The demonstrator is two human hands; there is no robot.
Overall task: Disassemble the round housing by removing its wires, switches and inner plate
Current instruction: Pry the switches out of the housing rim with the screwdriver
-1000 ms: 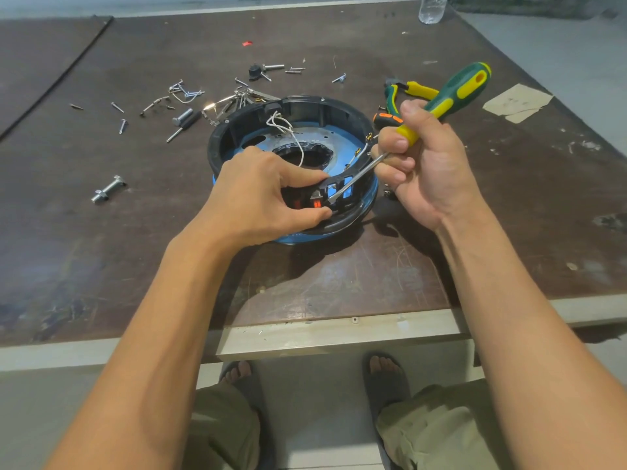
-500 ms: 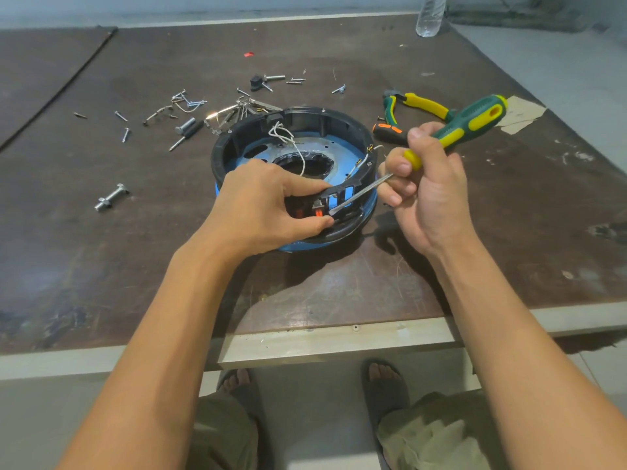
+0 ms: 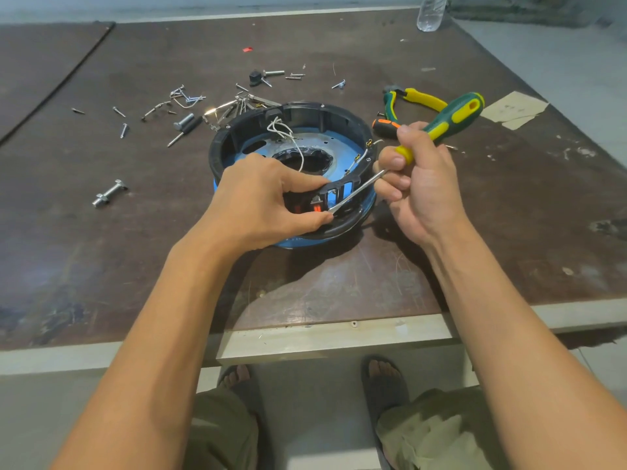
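A round black housing with a blue base sits in the middle of the dark table. Inside lies a blue inner plate with a white wire looping over it. My left hand grips the near rim, thumb and fingers pinching around a small orange switch. My right hand holds a green and yellow screwdriver. Its metal tip rests against the rim right beside the switch. Short wires with brass terminals hang at the housing's right wall.
Several loose screws and bolts lie scattered behind and left of the housing, with a larger bolt at the left. Green and yellow pliers lie behind my right hand. A plastic bottle stands at the far edge, a paper scrap at right.
My right hand has lowered the screwdriver handle slightly while the tip stays by the switch. My left hand keeps its grip on the rim. The camera view has shifted a little.
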